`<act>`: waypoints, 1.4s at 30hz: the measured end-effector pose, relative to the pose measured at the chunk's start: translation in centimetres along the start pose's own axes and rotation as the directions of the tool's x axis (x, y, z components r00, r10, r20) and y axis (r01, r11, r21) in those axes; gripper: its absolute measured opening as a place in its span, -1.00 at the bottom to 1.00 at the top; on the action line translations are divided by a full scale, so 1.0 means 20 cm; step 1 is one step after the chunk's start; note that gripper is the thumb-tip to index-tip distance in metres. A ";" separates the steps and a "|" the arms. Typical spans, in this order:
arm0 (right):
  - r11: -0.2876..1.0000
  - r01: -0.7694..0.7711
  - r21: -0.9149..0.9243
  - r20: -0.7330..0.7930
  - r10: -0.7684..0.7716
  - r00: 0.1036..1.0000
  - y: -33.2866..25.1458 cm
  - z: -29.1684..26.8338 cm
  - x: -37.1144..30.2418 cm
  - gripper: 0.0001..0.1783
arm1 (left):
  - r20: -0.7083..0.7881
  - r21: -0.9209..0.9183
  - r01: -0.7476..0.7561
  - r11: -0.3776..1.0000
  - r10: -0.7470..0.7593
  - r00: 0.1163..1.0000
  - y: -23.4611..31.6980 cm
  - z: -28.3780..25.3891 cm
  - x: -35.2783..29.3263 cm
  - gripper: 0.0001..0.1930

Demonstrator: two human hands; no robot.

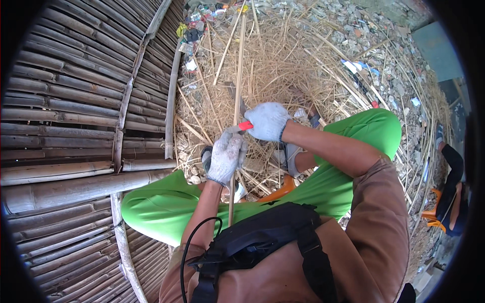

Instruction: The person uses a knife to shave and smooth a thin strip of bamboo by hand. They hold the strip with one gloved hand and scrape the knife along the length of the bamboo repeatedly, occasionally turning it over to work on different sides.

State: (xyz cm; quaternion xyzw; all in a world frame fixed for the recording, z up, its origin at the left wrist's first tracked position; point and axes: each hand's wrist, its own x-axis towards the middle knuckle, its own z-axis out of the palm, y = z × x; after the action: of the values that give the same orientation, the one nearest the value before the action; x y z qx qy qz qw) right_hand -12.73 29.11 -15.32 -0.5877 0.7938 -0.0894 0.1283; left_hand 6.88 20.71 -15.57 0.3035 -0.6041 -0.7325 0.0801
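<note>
A long pale bamboo strip (pixel 239 76) runs from the far debris down between my knees. My left hand (pixel 226 157), in a whitish knit glove, is closed around the strip at its near part. My right hand (pixel 267 122), gloved the same way, grips a knife with a red handle (pixel 245 125). The knife's short metal blade (pixel 233 130) lies across the strip, by the left hand's fingertips. The right palm side is hidden. Just beyond the hands, a dark flat piece (pixel 231 90) crosses behind the strip; its kind is unclear.
Slatted bamboo panels (pixel 76 91) stand along my left. Thin shavings and loose strips (pixel 278 65) cover the ground, with rubble and scraps (pixel 353 25) beyond. An orange stool (pixel 283 189) shows beneath me. At the far right, a person (pixel 452 166) sits by another orange seat (pixel 433 214).
</note>
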 end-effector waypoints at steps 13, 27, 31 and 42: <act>0.896 -0.440 0.064 -0.113 0.445 0.889 0.54 -0.31 0.15 -0.59 | 0.203 0.269 -0.110 0.957 0.055 0.978 0.01 0.09 -0.12 -0.65; 0.494 -0.845 0.204 -0.168 0.868 0.466 1.64 -0.30 0.02 -0.42 | 0.305 0.253 -0.014 0.967 -0.066 0.950 0.08 0.16 -0.19 -0.63; 0.685 -0.724 0.082 -0.090 0.728 0.679 1.19 -0.39 0.17 -0.42 | -0.005 0.381 0.010 0.925 -0.008 1.000 0.01 0.04 -0.05 -0.68; 0.848 0.497 -0.185 0.510 -0.349 0.786 -0.82 -1.14 -0.01 -0.66 | 0.192 0.875 -0.355 0.328 0.438 0.878 -0.22 -0.38 0.05 -0.70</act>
State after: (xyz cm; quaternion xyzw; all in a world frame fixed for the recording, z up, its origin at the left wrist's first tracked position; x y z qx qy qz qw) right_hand -4.71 24.32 11.22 -0.7690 0.5902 0.1501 0.1942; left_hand 11.24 14.93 -20.65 0.1706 -0.9477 -0.2473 0.1077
